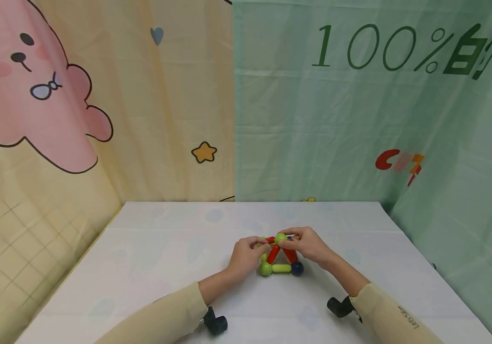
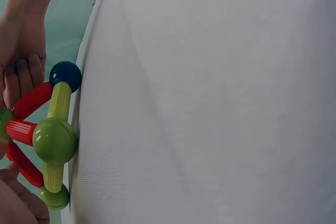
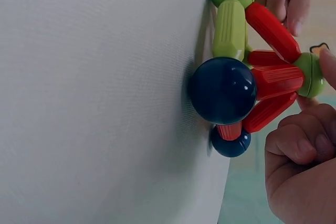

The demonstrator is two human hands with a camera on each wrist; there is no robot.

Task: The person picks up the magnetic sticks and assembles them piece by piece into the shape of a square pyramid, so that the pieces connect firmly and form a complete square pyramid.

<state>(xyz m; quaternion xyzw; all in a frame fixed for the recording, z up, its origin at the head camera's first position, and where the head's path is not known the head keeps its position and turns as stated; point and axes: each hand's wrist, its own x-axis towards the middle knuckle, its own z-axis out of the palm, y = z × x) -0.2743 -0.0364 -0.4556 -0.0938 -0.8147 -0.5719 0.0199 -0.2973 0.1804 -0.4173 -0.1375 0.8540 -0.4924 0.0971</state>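
A pyramid of magnetic rods and balls stands on the table. Red rods [image 3: 273, 32] slope up to a light-green top ball [image 1: 280, 238]. Yellow-green rods [image 1: 281, 268] join green balls [image 2: 55, 141] and dark-blue balls [image 3: 223, 91] at the base; one base rod is red. My right hand [image 1: 308, 244] pinches the top ball between thumb and fingers, its other fingers curled. On the pyramid's left side, my left hand [image 1: 247, 255] has its fingertips at a sloping red rod [image 2: 25, 165], close below the top ball. Whether they pinch the rod is hidden.
A white-covered table [image 1: 142, 267] lies under the pyramid. Printed curtains [image 1: 177, 105] hang behind it and along both sides. Black wrist devices [image 1: 215, 322] project beneath both forearms, close above the tabletop.
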